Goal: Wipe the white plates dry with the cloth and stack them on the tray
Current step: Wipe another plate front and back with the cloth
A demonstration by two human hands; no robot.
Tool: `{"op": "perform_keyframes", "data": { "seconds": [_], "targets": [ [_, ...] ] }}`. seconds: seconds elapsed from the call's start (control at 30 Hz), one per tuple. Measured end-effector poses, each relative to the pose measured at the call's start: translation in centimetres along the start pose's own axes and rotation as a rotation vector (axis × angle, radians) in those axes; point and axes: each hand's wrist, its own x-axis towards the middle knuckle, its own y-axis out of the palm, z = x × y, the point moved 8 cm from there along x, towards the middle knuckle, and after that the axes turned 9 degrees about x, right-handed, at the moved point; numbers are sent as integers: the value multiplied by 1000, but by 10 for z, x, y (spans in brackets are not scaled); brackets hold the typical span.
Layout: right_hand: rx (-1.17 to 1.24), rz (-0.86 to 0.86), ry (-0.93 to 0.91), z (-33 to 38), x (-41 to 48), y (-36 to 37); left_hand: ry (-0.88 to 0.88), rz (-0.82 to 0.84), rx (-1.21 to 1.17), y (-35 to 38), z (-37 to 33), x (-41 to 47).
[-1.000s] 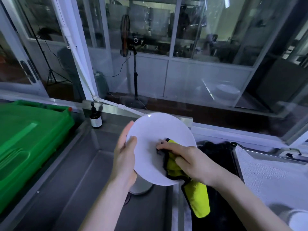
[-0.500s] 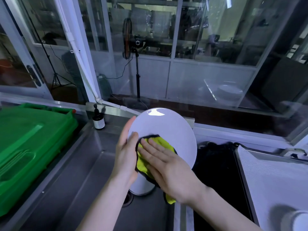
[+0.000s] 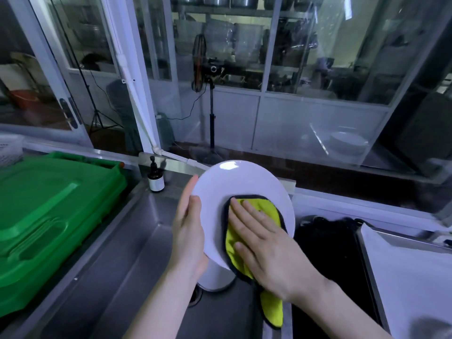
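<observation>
Two hands work on one white plate [image 3: 234, 182], which is held up on edge above the steel sink [image 3: 137, 253], its face turned toward the person. The left hand [image 3: 188, 231] grips the plate's left rim, thumb on the front and fingers behind. The right hand [image 3: 269, 250] lies flat with its fingers straight and pressed on the yellow cloth [image 3: 266, 209], which covers the lower right of the face and hangs below the wrist.

The next move depends on what lies to the right. What looks like the tray [image 3: 367, 231], metal-rimmed and lined in white, sits well off on that side, so the right hand is nearer to it. A dark basin [image 3: 330, 245] lies between the plate and the tray and would have to be crossed. The upper left of the plate's face is still bare of cloth, so the wiping is probably not finished.

Directly under the plate a white object [image 3: 215, 277] stands in the sink, possibly more crockery. A green crate [image 3: 49, 216] fills the left side, and a pump bottle [image 3: 155, 177] stands at the back of the sink.
</observation>
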Motion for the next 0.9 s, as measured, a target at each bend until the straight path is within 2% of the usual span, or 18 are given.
{"op": "perform_keyframes", "data": {
  "seconds": [0.07, 0.13, 0.27, 0.37, 0.43, 0.53, 0.63, 0.73, 0.9],
  "targets": [
    [24, 19, -93, 17, 7, 9, 2, 41, 7, 12, 5, -4],
    [20, -24, -89, 16, 26, 3, 3, 71, 0, 20, 6, -8],
    [12, -176, 129, -25, 58, -31, 21, 24, 38, 15, 0, -8],
    [-108, -191, 229, -52, 49, -39, 32, -37, 33, -2, -12, -4],
    [-106, -133, 185, -46, 28, -27, 61, -73, 12, -13, -19, 1],
    [38, 26, 37, -6, 5, 9, 65, -81, 15, -10, -16, 5],
    [94, 20, -49, 17, 21, 13, 54, 31, 44, 10, -3, 0],
    [85, -91, 42, 0, 46, -9, 56, 98, 83, 18, 4, -3],
    [-27, -185, 292, -54, 44, -33, 20, 46, 71, 5, -5, 1]
  ]
}}
